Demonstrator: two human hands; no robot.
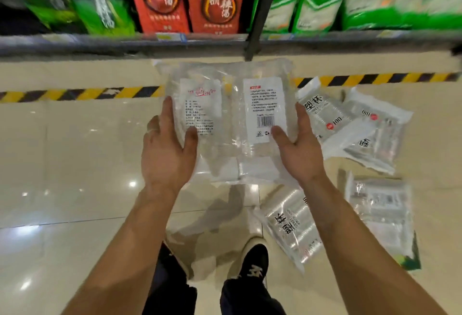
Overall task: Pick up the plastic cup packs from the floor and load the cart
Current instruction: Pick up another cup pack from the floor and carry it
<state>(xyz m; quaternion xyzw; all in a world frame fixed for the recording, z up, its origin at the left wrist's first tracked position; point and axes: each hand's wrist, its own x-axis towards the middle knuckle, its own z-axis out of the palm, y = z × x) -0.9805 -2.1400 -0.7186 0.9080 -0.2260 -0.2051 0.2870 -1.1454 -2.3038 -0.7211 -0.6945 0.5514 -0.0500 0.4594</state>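
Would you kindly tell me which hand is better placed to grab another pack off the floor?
Probably the right hand: the floor packs lie on its side; the left hand grips the held pack across from them.

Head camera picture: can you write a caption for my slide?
Left hand and right hand hold a clear cup pack; more packs lie on the floor.

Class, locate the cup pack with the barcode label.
Head view, centre: the barcode-label pack is held between the left hand and right hand, above the tiles, left of the floor packs.
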